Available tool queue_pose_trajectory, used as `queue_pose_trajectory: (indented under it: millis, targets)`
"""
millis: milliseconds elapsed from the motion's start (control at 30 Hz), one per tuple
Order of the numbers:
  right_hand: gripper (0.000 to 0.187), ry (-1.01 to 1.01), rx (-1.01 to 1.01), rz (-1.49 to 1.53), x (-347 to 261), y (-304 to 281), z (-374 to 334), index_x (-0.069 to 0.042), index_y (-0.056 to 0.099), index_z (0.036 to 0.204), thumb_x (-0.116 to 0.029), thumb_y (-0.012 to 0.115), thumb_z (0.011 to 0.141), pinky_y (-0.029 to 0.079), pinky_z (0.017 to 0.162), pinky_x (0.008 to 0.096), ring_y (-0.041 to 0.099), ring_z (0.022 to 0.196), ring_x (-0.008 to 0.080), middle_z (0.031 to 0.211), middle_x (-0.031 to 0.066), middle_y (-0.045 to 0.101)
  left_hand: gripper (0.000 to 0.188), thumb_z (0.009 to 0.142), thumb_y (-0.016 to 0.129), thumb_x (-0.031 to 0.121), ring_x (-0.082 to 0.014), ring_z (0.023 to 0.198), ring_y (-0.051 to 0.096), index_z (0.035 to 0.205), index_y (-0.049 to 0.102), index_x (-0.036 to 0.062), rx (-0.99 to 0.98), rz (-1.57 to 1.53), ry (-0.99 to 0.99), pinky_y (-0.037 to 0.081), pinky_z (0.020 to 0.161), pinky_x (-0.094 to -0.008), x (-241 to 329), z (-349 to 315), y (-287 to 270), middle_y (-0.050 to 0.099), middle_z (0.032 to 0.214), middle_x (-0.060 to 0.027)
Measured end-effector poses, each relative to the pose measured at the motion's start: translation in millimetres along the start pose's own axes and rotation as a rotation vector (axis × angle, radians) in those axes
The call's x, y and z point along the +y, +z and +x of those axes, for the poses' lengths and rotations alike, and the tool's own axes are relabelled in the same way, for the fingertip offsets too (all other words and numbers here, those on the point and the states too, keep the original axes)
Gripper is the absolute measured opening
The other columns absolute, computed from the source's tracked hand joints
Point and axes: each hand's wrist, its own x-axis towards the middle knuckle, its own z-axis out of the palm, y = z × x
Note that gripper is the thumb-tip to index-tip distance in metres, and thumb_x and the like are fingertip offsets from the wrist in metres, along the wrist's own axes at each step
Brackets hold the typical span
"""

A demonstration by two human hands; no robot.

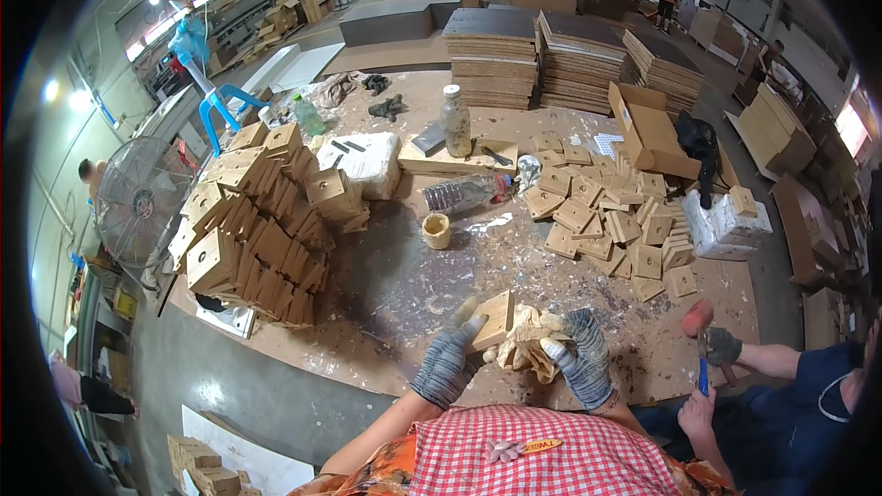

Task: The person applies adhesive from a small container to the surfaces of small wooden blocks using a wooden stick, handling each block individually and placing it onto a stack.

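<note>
My left hand point(445, 366), in a grey knitted glove, is closed on a flat wooden block point(496, 321), which it holds tilted above the near side of the table. My right hand point(582, 360), gloved the same way, grips a crumpled cream rag point(527, 345). The rag is bunched against the block's right side and hides part of it. Beyond the hands stands a small tan cup point(436, 231) with a crusted rim. A clear plastic bottle point(464, 193) lies on its side just behind that cup.
Stacked wooden blocks point(262, 230) rise at the left, and a loose pile point(597, 211) spreads at the right. An open carton point(648, 133) sits behind the pile. On my right, a co-worker's gloved hand point(723, 346) is beside a red-headed mallet point(697, 317). A fan point(142, 202) stands far left.
</note>
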Motion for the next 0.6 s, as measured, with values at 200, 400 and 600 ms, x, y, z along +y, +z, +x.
queue_pose_trajectory:
  millis: [200,400,600]
  targets:
    - [0.027,-0.019,-0.018,0.049,-2,10,1,-0.002,0.064,0.104,-0.016,0.070,0.082,0.044,0.093,0.0356,0.058,0.101,0.0237,0.105,0.0117,0.063,0.051,0.092,0.059,0.018,-0.0169,0.086,0.057,0.138,0.037,0.0102,-0.005,-0.005,-0.003,0.054,0.063,-0.0270,3,0,-13,0.054,0.112,-0.0101]
    - [0.029,0.002,-0.012,0.094,-7,28,-3,-0.002,0.063,0.106,-0.017,0.070,0.082,0.041,0.098,0.0405,0.057,0.104,0.0293,0.108,0.0141,0.062,0.049,0.092,0.058,0.017,-0.0176,0.083,0.058,0.137,0.039,0.0116,0.003,-0.010,-0.010,0.054,0.061,-0.0267,13,0,-30,0.054,0.111,-0.0106]
    - [0.029,-0.011,-0.008,-0.028,-15,51,-6,-0.001,0.063,0.106,-0.015,0.070,0.082,0.042,0.096,0.0406,0.057,0.104,0.0293,0.114,0.0138,0.060,0.047,0.092,0.058,0.018,-0.0166,0.084,0.059,0.136,0.041,0.0143,-0.025,0.006,-0.043,0.054,0.060,-0.0258,24,-1,-47,0.055,0.112,-0.0092]
